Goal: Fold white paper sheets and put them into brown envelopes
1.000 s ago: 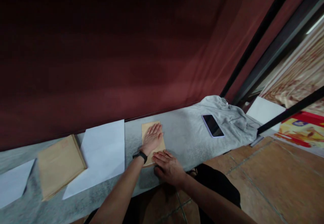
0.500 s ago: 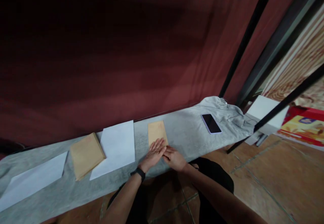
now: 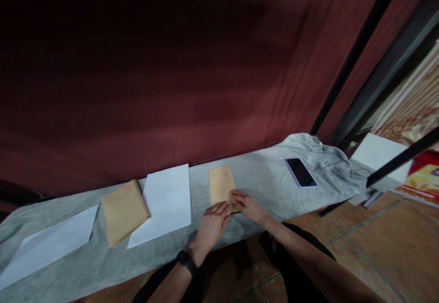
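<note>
One brown paper point(image 3: 220, 180) lay on the counter point(image 3: 260, 175), far end flat, near end seemingly not yet; the right hand point(image 3: 250, 208) pinched it, the left hand's point(image 3: 210, 228) grip unclear.

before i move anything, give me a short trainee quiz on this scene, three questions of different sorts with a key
1. True or false: the left hand has a black wristband at its wrist.
2. Fill in: the smartphone lies nearer the ___ hand.
3. Which partly covers a white paper sheet?
a) smartphone
b) brown paper stack
c) wristband

Key: 1 true; 2 right; 3 b
</note>
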Action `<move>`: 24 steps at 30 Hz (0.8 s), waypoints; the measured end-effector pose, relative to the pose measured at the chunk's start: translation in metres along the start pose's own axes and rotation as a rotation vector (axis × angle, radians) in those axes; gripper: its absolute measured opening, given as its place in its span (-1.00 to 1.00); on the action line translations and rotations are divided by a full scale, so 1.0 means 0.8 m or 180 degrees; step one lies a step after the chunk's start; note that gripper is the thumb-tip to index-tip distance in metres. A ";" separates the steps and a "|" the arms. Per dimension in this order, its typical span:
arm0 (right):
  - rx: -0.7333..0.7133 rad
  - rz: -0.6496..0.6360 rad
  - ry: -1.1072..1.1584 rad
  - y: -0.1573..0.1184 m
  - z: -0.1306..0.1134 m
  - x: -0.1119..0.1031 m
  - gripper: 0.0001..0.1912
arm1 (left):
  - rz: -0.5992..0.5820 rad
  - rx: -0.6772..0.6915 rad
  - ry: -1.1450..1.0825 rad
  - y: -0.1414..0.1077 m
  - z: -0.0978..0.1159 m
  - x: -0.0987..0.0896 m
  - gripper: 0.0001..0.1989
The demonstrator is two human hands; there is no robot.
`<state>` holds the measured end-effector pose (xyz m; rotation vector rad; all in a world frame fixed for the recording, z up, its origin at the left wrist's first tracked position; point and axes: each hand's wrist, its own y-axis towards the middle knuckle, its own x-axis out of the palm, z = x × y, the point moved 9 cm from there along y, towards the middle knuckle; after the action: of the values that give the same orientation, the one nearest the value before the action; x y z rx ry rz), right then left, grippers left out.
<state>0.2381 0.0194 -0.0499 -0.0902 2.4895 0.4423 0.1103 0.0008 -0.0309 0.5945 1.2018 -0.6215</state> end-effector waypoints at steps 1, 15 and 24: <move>-0.0094 -0.0073 -0.0219 0.007 0.001 0.000 -0.68 | 0.0039 0.0029 0.0037 0.003 0.002 -0.002 -0.66; 0.0102 -0.0112 -0.1775 0.085 0.051 0.013 -0.44 | 0.0299 -0.0127 -0.0415 0.008 -0.010 0.006 -0.77; -0.0148 -0.0309 -0.1970 0.055 0.027 0.028 -0.40 | 0.0314 -0.0522 -0.1396 0.034 -0.066 -0.003 -0.76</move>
<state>0.2244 0.0687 -0.0667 -0.0777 1.8599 0.4116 0.0945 0.0571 -0.0396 0.3518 0.7968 -0.5295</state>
